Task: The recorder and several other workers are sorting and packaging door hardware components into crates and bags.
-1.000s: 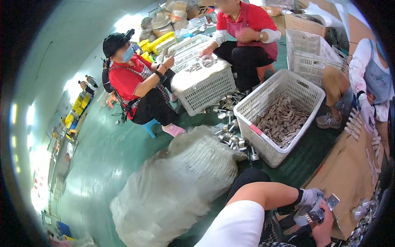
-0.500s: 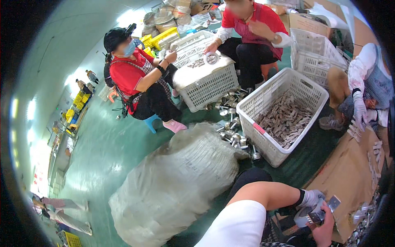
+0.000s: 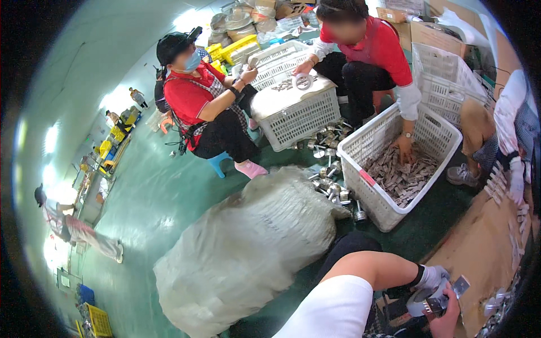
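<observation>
Cannot make out the fingertips of the left hand (image 3: 434, 276), tucked behind a probable tape dispenser (image 3: 418, 305). Cut off by the lower edge just past the right hand (image 3: 448, 316). Cannot see the head of a co-worker (image 3: 510, 104), lost past the right rim, nor separate the blurred metal parts (image 3: 496, 304) below.

2 red-shirted wkrs (image 3: 191, 101) (image 3: 389, 59), 1 lg. sack (image 3: 248, 248), 1 blue stool (image 3: 218, 164), 1 crate (image 3: 369, 197) w/ metal pcs. (image 3: 394, 177), 1 tape disp. (image 3: 420, 304)
</observation>
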